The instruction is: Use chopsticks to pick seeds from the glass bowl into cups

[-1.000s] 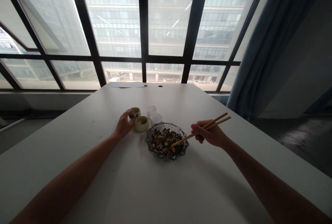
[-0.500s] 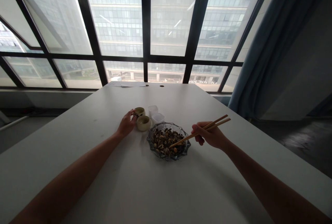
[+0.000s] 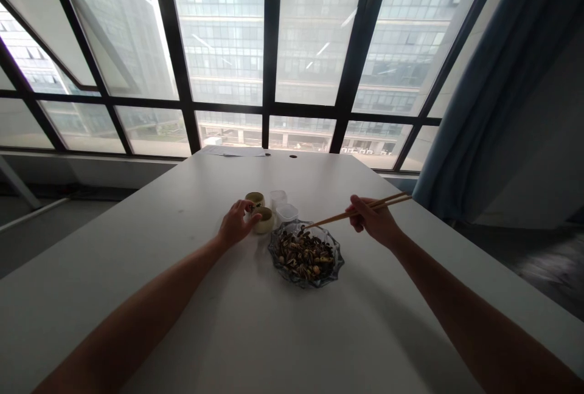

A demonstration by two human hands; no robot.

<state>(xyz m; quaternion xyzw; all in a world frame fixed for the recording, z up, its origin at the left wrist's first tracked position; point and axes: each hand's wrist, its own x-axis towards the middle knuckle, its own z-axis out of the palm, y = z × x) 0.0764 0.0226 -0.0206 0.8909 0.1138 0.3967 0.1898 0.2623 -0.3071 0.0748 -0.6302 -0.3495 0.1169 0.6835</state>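
My right hand (image 3: pixel 373 221) is closed around a pair of wooden chopsticks (image 3: pixel 335 217). Their tips point left, over the far rim of a scalloped glass bowl (image 3: pixel 340 260). Striped sunflower seeds and a few rounder, paler nuts fill the bowl; whether the tips pinch a seed is too small to tell. My left hand (image 3: pixel 238 224) grips the nearer small cream cup (image 3: pixel 263 225) from its left, thumb on the near side and fingers toward the far side. Just behind stands a similar cup (image 3: pixel 254 197) with dark markings, partly covered by the fingers.
Two small translucent plastic containers (image 3: pixel 287 212) stand right of the cups, behind the bowl. Papers (image 3: pixel 235 151) lie at the far end of the white table (image 3: pixel 292 339), near two dark round spots. Windows rise beyond, and a blue curtain (image 3: pixel 465 108) hangs at the right.
The chopstick tips have lifted from among the seeds to the bowl's far rim. My left hand has shifted from the farther cup to the nearer one. The whole view has turned slightly.
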